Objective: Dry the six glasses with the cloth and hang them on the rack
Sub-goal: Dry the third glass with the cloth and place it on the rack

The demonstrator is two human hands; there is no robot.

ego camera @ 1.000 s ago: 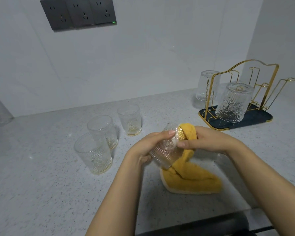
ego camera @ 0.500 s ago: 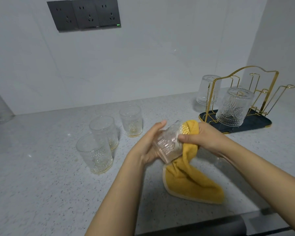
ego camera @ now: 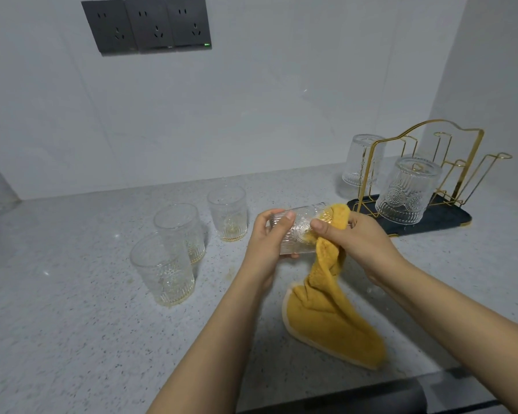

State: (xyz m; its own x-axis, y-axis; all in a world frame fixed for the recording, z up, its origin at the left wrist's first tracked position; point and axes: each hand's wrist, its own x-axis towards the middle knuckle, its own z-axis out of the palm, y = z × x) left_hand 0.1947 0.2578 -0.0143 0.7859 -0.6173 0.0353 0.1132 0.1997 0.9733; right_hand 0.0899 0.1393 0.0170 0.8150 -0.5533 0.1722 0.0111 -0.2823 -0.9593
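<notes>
Above the speckled countertop (ego camera: 57, 339), the left hand (ego camera: 266, 243) grips a ribbed glass (ego camera: 296, 231) lying sideways, while the right hand (ego camera: 359, 243) pinches the yellow cloth (ego camera: 329, 318) stuffed into its mouth. Three glasses (ego camera: 174, 252) stand upright to the left. Two inverted glasses (ego camera: 404, 189) hang on the gold rack (ego camera: 467, 162) at the right.

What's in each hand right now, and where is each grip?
The left hand grips the glass around its base end, lying sideways. The right hand pinches the yellow cloth at its upper end, stuffed into the glass mouth.
</notes>
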